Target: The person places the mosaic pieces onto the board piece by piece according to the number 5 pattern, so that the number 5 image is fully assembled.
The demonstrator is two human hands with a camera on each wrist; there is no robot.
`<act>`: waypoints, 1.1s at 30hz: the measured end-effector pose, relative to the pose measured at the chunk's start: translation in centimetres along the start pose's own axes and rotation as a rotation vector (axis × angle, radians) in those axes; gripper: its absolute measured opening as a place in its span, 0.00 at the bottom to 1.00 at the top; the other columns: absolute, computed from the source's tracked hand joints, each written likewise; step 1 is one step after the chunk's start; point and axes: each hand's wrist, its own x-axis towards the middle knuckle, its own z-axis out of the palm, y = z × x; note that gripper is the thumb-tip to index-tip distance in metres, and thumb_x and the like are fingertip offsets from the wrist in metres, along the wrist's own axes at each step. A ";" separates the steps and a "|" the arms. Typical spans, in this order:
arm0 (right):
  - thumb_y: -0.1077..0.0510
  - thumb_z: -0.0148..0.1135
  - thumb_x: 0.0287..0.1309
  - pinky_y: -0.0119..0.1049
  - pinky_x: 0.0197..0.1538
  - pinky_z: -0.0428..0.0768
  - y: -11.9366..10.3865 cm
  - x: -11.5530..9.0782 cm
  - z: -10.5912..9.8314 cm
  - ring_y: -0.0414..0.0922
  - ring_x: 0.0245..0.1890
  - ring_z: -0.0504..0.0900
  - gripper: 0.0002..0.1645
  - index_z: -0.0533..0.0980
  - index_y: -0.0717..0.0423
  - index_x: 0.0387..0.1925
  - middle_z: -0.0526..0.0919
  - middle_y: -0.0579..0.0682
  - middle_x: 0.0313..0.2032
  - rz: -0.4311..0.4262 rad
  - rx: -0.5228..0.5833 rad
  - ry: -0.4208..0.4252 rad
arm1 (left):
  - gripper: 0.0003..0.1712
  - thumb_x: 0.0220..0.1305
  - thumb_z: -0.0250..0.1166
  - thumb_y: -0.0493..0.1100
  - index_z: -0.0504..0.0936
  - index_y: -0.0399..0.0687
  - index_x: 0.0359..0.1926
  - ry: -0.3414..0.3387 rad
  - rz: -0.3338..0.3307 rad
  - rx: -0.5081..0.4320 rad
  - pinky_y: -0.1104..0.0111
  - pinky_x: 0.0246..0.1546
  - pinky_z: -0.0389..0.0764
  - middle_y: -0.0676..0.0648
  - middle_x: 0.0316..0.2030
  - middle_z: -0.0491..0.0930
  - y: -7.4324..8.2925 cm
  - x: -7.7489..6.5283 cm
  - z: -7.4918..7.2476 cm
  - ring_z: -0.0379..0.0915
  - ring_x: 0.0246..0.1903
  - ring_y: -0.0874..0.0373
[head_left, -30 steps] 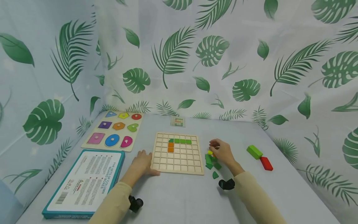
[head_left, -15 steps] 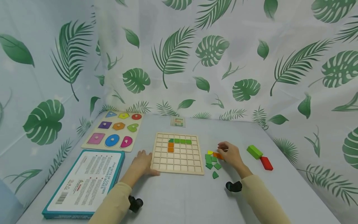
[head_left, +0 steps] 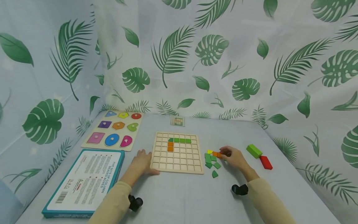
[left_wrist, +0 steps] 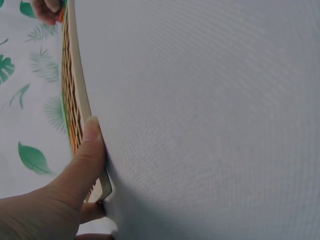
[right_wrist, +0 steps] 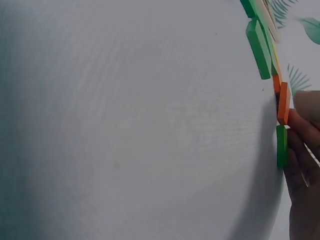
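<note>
In the head view, my left hand (head_left: 141, 163) holds the near-left corner of a square wooden grid board (head_left: 179, 160), its thumb (left_wrist: 87, 145) along the front edge. Green tiles (head_left: 181, 140) form a row on the board, with orange tiles (head_left: 170, 146) below the row's left end. To the board's right, my right hand (head_left: 234, 158) has its fingertips and thumb at an orange tile (right_wrist: 283, 103), pinching it near the tabletop. A green tile (right_wrist: 282, 146) lies by those fingers. Loose green tiles (head_left: 208, 158) and a yellow tile (head_left: 209, 151) lie just left of the hand.
A light green block (head_left: 254, 151) and a red block (head_left: 266, 162) lie at the right. A small pattern card (head_left: 177, 120) is behind the board. At the left are a shape puzzle board (head_left: 92, 130) and a blue-edged box (head_left: 84, 183). Leaf-printed cloth walls surround the table.
My right hand has moved right and slightly nearer, off the pile of loose tiles, uncovering orange and green tiles. My left hand and the board stay in place.
</note>
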 end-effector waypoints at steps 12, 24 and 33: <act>0.63 0.66 0.53 0.50 0.49 0.75 -0.3 0.3 0.6 0.51 0.41 0.77 0.20 0.76 0.62 0.49 0.81 0.56 0.42 0.055 -0.023 0.003 | 0.54 0.44 0.74 0.61 0.66 0.30 0.63 0.005 0.003 0.005 0.46 0.59 0.63 0.23 0.61 0.59 0.0 -0.1 -0.1 0.52 0.63 0.30; 0.59 0.56 0.64 0.48 0.50 0.74 -1.0 0.7 0.2 0.53 0.47 0.74 0.17 0.74 0.60 0.53 0.77 0.58 0.49 0.188 0.055 -0.064 | 0.55 0.43 0.74 0.62 0.66 0.31 0.63 -0.009 -0.017 0.013 0.47 0.60 0.63 0.24 0.62 0.59 0.0 0.2 0.1 0.52 0.64 0.31; 0.61 0.59 0.62 0.48 0.51 0.76 -3.0 1.9 1.0 0.55 0.48 0.77 0.18 0.75 0.63 0.53 0.78 0.60 0.48 0.089 0.047 0.084 | 0.55 0.43 0.74 0.63 0.66 0.31 0.63 -0.011 -0.023 0.015 0.47 0.60 0.63 0.24 0.62 0.59 0.0 0.2 0.1 0.52 0.64 0.32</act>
